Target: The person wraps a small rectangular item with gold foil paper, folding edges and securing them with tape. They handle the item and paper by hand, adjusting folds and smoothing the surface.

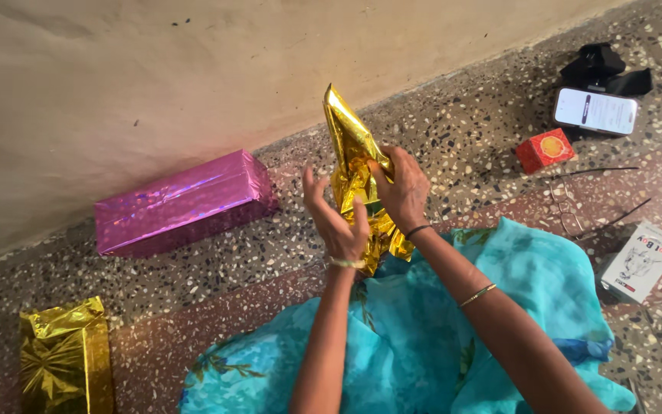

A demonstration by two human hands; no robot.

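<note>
Speckled floor (453, 130): pink box (181, 201), phone (595, 110) around; both hands' fingers (381, 172) pinching gold foil (355, 165).

Bare forearms, no sleeves. Thin pale bangle at the left hand (339, 226) wrist; dark band at the right hand (401, 192) wrist, slim gold bangle farther up. Turquoise floral cloth (423, 337) over the lap.

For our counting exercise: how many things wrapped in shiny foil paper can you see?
3: a gold foil parcel held in both hands, a pink foil-wrapped box by the wall, and a gold foil-wrapped box at bottom left. More may lie outside the view.
</note>
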